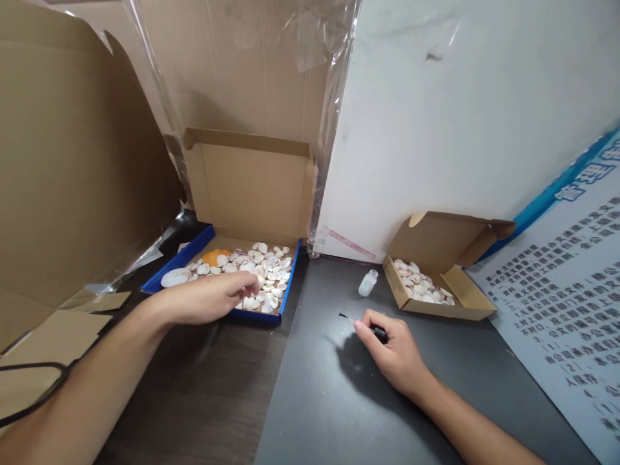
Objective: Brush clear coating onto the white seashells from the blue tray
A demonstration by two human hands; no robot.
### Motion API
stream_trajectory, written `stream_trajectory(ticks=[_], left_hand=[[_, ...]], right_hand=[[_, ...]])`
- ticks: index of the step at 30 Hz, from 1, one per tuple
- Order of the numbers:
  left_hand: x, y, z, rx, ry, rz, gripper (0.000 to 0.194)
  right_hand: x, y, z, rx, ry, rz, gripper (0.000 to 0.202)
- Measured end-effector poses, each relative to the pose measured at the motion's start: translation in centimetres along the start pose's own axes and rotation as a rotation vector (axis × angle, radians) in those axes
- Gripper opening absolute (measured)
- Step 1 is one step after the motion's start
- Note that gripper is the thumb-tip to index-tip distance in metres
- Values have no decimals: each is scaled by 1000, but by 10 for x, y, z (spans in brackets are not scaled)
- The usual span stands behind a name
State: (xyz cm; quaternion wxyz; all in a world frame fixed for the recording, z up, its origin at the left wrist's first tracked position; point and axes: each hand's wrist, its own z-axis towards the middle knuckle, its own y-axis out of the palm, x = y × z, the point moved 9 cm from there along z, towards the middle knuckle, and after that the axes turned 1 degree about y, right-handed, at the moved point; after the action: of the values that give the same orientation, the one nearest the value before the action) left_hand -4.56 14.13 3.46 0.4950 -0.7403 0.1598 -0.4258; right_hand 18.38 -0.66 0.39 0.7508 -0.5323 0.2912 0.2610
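My left hand [220, 297] reaches over the near edge of a shallow blue-sided cardboard box [261, 316]. Its fingers are bent down and drawn together among the seashells [271, 276]; whatever is between the tips is hidden. My right hand [391, 349] is closed around the black cap of a small applicator brush [379, 333], whose dark bristles point left above the grey tabletop. Just beyond that hand, a small uncapped glass bottle [368, 283] with whitish contents stands on the table.
Behind the bottle, at the right, a smaller open cardboard box [436, 309] holds more shells. An orange shell [216, 257] lies in the blue box. Cardboard panels [72, 161] rise at the left, and a printed sign [557, 310] leans at the right.
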Motion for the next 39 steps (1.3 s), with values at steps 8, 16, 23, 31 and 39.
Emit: stream_trajectory(ticks=[8,16,23,31,39], left_hand=[[9,13,3,-142,-21,-131,35],[12,16,6,-186,7,-165,37],[13,17,10,-171,50,-158,25],[-10,4,19,15,-8,-139,28],[-14,-7,23,172,-49,-117,28]], right_hand=[[-2,0,1,-9,-6,-5,41],[-1,1,0,-9,-9,-9,41],[-2,0,0,-15,-8,-3,41],[-3,1,0,-21,-8,4,40],[0,2,0,-23,5,-9,41]])
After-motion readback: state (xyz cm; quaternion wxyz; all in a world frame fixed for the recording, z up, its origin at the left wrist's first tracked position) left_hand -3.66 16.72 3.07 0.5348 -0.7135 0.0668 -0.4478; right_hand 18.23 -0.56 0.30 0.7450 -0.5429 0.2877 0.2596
